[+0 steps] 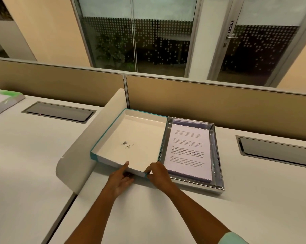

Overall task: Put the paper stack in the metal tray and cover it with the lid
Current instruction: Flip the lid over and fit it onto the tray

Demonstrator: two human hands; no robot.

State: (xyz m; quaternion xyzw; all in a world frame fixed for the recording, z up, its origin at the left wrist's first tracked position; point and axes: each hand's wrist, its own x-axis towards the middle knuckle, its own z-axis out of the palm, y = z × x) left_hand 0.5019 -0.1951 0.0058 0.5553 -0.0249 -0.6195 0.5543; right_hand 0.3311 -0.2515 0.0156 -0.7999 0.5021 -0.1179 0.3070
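Observation:
The paper stack [188,152], white with printed text, lies inside the shiny metal tray [219,166] on the desk. Left of the tray, touching its left wall, sits the lid [131,138], upside down, white inside with a teal outer rim and a small dark smudge on its floor. My left hand [120,178] grips the lid's near edge, thumb on top and fingers underneath. My right hand [157,173] pinches the lid's near right corner. The lid's near edge looks slightly lifted off the desk.
A curved white divider [89,138] stands just left of the lid. Tan partition panels [219,106] run along the back. Cable hatches [59,111] [275,150] are set into the desk on both sides. A box [2,101] lies far left.

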